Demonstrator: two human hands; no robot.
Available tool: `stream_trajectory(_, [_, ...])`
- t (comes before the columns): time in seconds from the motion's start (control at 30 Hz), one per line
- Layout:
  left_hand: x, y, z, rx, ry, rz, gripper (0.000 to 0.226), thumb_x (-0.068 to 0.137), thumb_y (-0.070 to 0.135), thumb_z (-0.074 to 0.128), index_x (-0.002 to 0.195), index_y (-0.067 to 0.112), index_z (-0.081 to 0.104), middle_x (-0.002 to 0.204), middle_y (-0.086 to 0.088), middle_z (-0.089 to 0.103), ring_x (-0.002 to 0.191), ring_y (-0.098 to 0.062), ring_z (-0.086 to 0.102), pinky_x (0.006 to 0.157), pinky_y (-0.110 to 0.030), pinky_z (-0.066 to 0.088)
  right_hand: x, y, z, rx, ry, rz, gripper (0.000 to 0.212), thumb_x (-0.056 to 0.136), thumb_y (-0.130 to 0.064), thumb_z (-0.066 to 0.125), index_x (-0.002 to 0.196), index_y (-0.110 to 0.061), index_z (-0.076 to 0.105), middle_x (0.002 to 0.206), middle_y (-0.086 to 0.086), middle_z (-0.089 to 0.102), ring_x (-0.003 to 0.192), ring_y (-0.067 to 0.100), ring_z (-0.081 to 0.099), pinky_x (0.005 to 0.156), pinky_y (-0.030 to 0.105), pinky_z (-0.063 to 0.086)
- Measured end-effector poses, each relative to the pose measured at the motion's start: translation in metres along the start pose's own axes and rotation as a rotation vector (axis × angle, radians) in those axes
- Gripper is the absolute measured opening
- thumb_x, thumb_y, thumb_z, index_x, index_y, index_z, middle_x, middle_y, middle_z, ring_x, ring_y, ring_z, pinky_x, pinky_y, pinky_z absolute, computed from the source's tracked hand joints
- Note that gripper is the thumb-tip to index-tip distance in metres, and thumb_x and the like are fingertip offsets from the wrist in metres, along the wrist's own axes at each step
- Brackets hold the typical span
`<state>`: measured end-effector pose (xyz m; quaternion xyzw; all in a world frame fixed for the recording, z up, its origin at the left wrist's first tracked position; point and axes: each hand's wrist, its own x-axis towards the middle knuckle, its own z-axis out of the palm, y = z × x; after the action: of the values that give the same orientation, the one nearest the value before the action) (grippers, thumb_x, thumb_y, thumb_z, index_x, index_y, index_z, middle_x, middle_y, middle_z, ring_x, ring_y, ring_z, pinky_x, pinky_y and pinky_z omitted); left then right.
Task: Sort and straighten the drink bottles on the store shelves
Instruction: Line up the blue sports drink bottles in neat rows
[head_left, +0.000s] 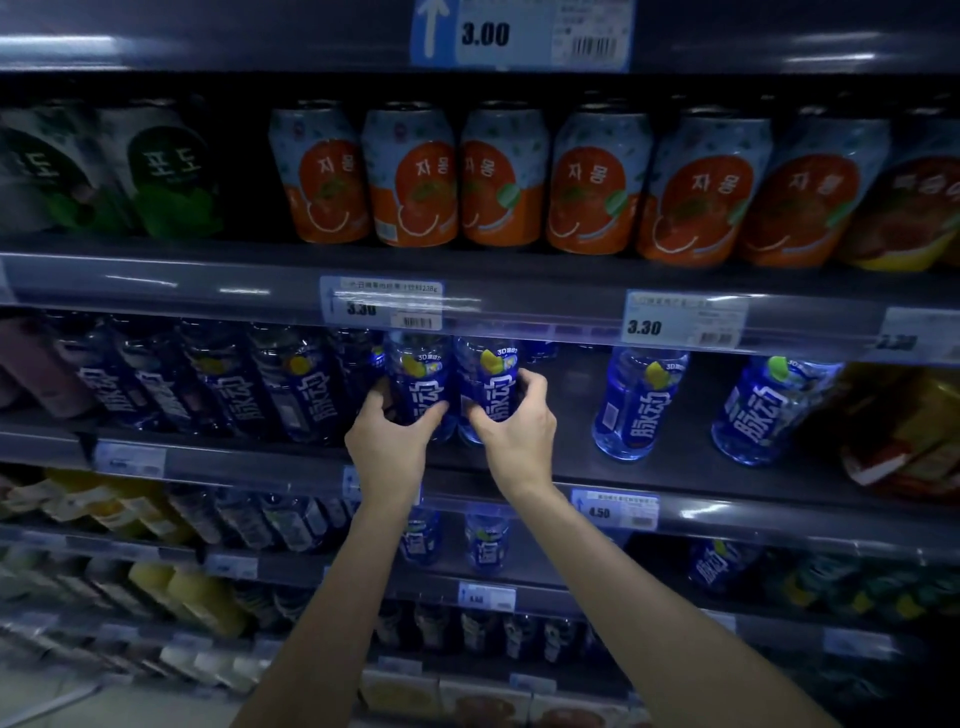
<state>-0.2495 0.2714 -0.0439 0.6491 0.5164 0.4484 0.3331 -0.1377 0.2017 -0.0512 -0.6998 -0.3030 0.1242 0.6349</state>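
Person's own body, head-camera view: two bare forearms, uncovered from the lower frame edge up to the wrists, with no sleeve cuff reaching into view; bare left hand (387, 441), five slender fingers, short nails, knuckle ridges faintly marked; bare right hand (511, 431), thumb and fingers likewise unadorned; wrists narrow, tendons lightly visible; dim shelf lighting leaves finer surface detail of either hand indistinct.

The lower labels of the two blue bottles (423, 384) are covered by the left hand (390, 441) and right hand (511, 423). Their caps are hidden behind the price rail (467, 306) above the hands. Far left of the hands, the green cans (104, 171) are blurred.
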Motion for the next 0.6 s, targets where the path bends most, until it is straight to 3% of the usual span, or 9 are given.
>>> stream_trajectory(0.17, [-0.003, 0.005, 0.0, 0.004, 0.001, 0.006, 0.068, 0.064, 0.049, 0.082, 0.116, 0.012, 0.059, 0.097, 0.009, 0.061, 0.087, -0.01, 0.057, 0.074, -0.02, 0.041, -0.002, 0.002, -0.005, -0.035, 0.036, -0.023, 0.059, 0.075, -0.029, 0.081, 0.121, -0.018, 0.046, 0.109, -0.001, 0.064, 0.097, 0.01, 0.062, 0.083, 0.027, 0.052])
stream_trajectory(0.33, [-0.014, 0.007, 0.006, -0.05, -0.02, 0.042, 0.062, 0.062, 0.046, 0.085, 0.112, 0.017, 0.063, 0.09, 0.019, 0.058, 0.073, 0.013, 0.05, 0.066, -0.005, 0.036, -0.011, 0.005, -0.018, -0.042, 0.092, -0.045, 0.057, 0.076, -0.034, 0.082, 0.118, -0.023, 0.045, 0.106, -0.008, 0.06, 0.095, 0.0, 0.058, 0.079, 0.018, 0.048])
stream_trajectory(0.47, [-0.026, 0.01, 0.01, -0.064, -0.051, 0.056, 0.061, 0.063, 0.046, 0.084, 0.113, 0.018, 0.062, 0.097, 0.014, 0.065, 0.079, 0.004, 0.055, 0.066, -0.002, 0.035, -0.017, 0.007, -0.03, -0.048, 0.114, -0.059, 0.056, 0.077, -0.032, 0.081, 0.119, -0.021, 0.046, 0.106, -0.009, 0.059, 0.095, -0.002, 0.057, 0.078, 0.012, 0.047])
stream_trajectory(0.6, [-0.034, 0.012, 0.014, -0.09, -0.091, 0.082, 0.061, 0.065, 0.045, 0.083, 0.116, 0.019, 0.062, 0.101, 0.012, 0.069, 0.083, 0.003, 0.059, 0.071, -0.007, 0.041, -0.022, 0.008, -0.041, -0.058, 0.142, -0.078, 0.055, 0.078, -0.029, 0.081, 0.119, -0.017, 0.047, 0.105, -0.004, 0.06, 0.094, -0.001, 0.058, 0.077, 0.009, 0.046])
